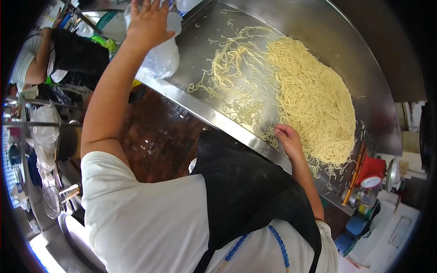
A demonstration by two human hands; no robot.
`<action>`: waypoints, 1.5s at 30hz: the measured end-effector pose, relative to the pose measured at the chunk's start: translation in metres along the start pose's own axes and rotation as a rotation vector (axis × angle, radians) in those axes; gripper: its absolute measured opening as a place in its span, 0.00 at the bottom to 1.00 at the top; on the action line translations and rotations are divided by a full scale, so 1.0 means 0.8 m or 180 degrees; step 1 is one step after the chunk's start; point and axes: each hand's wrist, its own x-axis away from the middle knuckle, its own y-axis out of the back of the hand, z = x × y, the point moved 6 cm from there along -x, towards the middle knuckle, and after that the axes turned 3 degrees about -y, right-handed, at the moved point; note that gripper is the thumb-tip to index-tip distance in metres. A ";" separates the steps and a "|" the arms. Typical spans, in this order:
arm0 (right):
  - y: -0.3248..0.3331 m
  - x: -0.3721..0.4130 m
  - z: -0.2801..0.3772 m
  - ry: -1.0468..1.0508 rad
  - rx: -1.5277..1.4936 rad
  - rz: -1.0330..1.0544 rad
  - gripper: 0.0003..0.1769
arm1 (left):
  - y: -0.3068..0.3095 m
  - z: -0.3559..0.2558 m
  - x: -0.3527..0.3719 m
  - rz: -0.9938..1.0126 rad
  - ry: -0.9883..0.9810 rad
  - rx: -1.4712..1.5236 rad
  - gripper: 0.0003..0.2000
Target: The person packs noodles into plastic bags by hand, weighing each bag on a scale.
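A large heap of pale yellow noodles (314, 100) lies on the metal tray table (191, 50) in front of me, with loose strands (243, 111) scattered to its left. My right hand (290, 140) is at the near edge of the heap, thumb and fingers drawn together. Strands lie right at those fingertips; what they pinch, if anything, I cannot make out. Far out to the left, my left hand (149, 25) is stretched with its fingers spread. It overlaps a clear plastic bag (163, 61) and a whitish plastic container (174, 22) at the table's corner.
Another person in a dark apron (75, 54) stands at the left. A wooden stick (354, 175) rests along the tray's right end, beside a red scale (372, 170). Metal racks with plastic bags (45, 132) stand at far left, above a wet brown floor (154, 132).
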 end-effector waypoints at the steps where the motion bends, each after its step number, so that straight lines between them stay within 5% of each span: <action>1: -0.001 0.004 0.001 0.0056 -0.0024 0.0031 0.17 | 0.007 -0.001 -0.008 -0.0065 -0.0026 -0.0001 0.41; 7: -0.007 0.013 0.010 0.0117 -0.0202 0.0204 0.16 | -0.007 0.027 -0.036 0.0777 0.0082 0.0045 0.26; 11: -0.020 0.014 -0.001 0.0128 -0.0197 0.0349 0.16 | -0.039 0.028 -0.038 0.0703 0.0014 0.0239 0.19; 17: -0.030 0.036 0.002 -0.0077 -0.0295 0.0466 0.15 | -0.037 0.020 -0.033 0.0043 -0.0276 0.0216 0.12; 25: -0.006 0.036 -0.041 0.0078 -0.0594 0.0238 0.15 | 0.081 0.053 0.023 -0.1585 -0.0631 0.1252 0.13; 27: -0.001 0.035 -0.027 0.0108 -0.0555 0.0200 0.15 | 0.102 0.066 0.040 -0.1590 -0.0160 0.2728 0.13; 29: 0.004 0.026 0.002 0.0341 -0.0208 0.0031 0.14 | 0.113 0.074 0.050 -0.1737 -0.0288 0.3106 0.14; 31: 0.002 0.006 0.026 0.0441 -0.0133 0.0075 0.18 | 0.124 0.089 0.059 -0.2156 -0.0610 0.4711 0.13; 33: -0.006 0.015 0.116 0.1216 0.0291 -0.0246 0.28 | 0.149 0.101 0.078 -0.2302 -0.0587 0.4930 0.12; 36: -0.017 0.050 0.255 0.2594 0.0836 -0.0745 0.44 | 0.168 0.074 0.094 -0.1260 -0.0925 0.6665 0.16; 37: -0.022 0.065 0.293 0.3086 0.0995 -0.0946 0.47 | 0.201 0.039 0.092 -0.0965 -0.1794 0.6814 0.16; 39: -0.029 0.094 0.342 0.3795 0.0953 -0.1356 0.41 | 0.221 -0.007 0.095 -0.0941 -0.1755 0.7360 0.13; 41: -0.036 0.102 0.347 0.3697 0.1313 -0.0855 0.34 | 0.205 -0.048 0.079 -0.0601 -0.1295 0.7876 0.13; 43: -0.048 0.104 0.331 0.3587 0.1616 -0.0285 0.27 | 0.180 -0.088 0.052 -0.0465 -0.0742 0.7234 0.13; 45: -0.053 0.083 0.284 0.2935 0.0602 0.0174 0.13 | 0.151 -0.146 0.033 -0.0043 -0.0431 0.6969 0.14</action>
